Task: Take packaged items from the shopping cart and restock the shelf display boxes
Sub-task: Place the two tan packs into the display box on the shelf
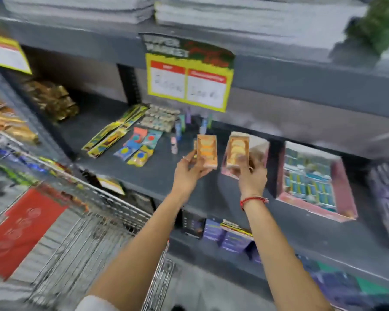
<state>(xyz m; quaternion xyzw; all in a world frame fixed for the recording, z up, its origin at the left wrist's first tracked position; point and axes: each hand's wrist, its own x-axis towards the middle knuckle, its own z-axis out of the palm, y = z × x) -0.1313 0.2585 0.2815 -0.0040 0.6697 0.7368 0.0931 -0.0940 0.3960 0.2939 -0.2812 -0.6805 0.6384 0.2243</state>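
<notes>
My left hand (pixel 190 170) holds an orange packet (pixel 207 151) upright above the front edge of the grey shelf (pixel 126 169). My right hand (pixel 252 173) grips a second orange packet (pixel 237 150), held against the open side of a pink display box (pixel 259 145) on the shelf. Right of it lies another pink display box (pixel 341 182) filled with blue and green packets. The wire shopping cart (pixel 94 225) stands at the lower left under my left forearm, with a red flat pack (pixel 20 230) inside.
Loose colourful packets (pixel 137 147) and yellow-green boxes (pixel 112 135) lie on the shelf to the left. A yellow price sign (pixel 186 84) hangs above. Gold packs (pixel 52 99) sit far left. Purple boxes (pixel 231 236) fill the lower shelf; grey stacks (pixel 245 16) sit on top.
</notes>
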